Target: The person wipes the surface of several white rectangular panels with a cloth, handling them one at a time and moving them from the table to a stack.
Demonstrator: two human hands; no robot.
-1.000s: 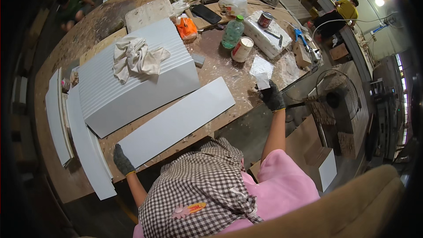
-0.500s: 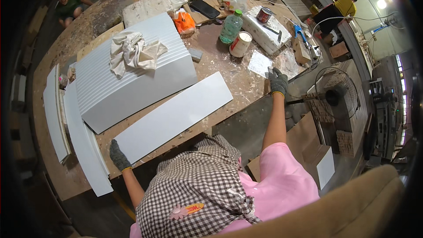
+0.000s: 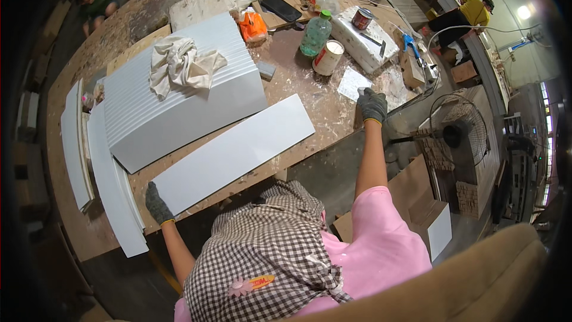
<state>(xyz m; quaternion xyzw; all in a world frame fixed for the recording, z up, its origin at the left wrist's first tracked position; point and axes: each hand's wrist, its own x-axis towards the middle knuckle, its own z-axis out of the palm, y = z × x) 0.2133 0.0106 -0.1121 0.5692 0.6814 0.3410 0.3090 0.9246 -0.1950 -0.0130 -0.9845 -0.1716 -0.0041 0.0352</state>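
Note:
A long white panel (image 3: 238, 152) lies slantwise along the near edge of the workbench. My left hand (image 3: 158, 204), in a grey knit glove, rests against the panel's left end with its fingers stretched along the edge. Off to the right, my gloved right hand (image 3: 373, 106) is at the bench edge beside a white sheet of paper (image 3: 351, 83). Its fingers are curled round something small and pale, mostly hidden. Behind the long panel sits a stack of white panels (image 3: 190, 122), topped by a crumpled cream cloth (image 3: 182, 65).
More white strips (image 3: 110, 173) overhang the bench's left side. Farther back stand a green bottle (image 3: 316, 34), a white tub (image 3: 328, 58), a dark can (image 3: 361, 19) and a phone (image 3: 281, 8). A fan (image 3: 456, 134) is at right. Two people are at work farther off.
My right hand has drawn slightly left and its fingers look more curled. The left hand has shifted a little at the panel's end; the long panel lies almost as before.

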